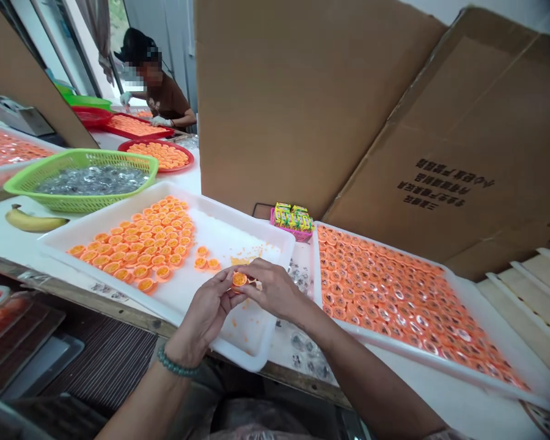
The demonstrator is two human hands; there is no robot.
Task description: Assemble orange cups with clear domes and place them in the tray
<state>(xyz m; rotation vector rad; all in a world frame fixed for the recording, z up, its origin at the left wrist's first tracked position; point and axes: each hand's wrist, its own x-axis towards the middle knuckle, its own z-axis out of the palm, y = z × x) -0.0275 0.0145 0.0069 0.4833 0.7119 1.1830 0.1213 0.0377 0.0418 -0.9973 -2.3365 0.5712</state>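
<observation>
A small round orange plastic piece (239, 279) with an orange-slice face is held up over the right part of a white tray (220, 229). My left hand (206, 308) is closed, pinching the piece from its left side. Fingers bent, my right hand (275, 288) is closed at the piece's right edge; a small pale bit shows between its fingers, too small to name. In the tray's left half lie many similar orange pieces (158, 241), with a few loose ones (201, 263) nearer my hands. Orange crumbs (245, 253) are scattered beyond my fingers.
At right stands a tray of film-covered orange pieces (394, 299), before tall cardboard (302, 110). A green basket (132, 160) of clear plastic, a banana (36, 220) and a pink basket (297, 233) of yellow packets surround my tray. A gloved co-worker (169, 101) works behind red trays.
</observation>
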